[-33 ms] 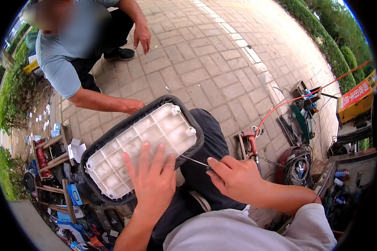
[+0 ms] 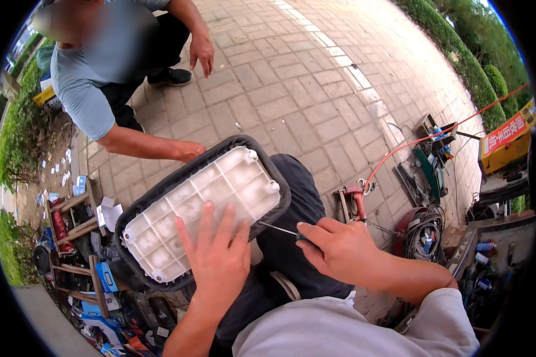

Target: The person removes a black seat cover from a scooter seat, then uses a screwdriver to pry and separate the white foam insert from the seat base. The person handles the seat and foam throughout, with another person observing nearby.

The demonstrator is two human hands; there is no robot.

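Observation:
Across my legs lies what looks like an upturned scooter seat, with a white ribbed plastic base and a black cover folded around its rim. My left hand lies on the base, fingers spread and stretched out, gripping nothing. Closed around the dark green handle of a screwdriver is my right hand, just right of the seat. The thin metal shaft points left, its tip at the cover's near right edge. Whether the tip is under the cover, I cannot tell.
A person crouches at the far left, one hand at the seat's far edge. On the right are a red air tool with a red hose and a coil of wire. Wooden frames and mixed goods lie left.
My right hand and the screwdriver have shifted very slightly to the right. My left hand, the seat and the other person look the same.

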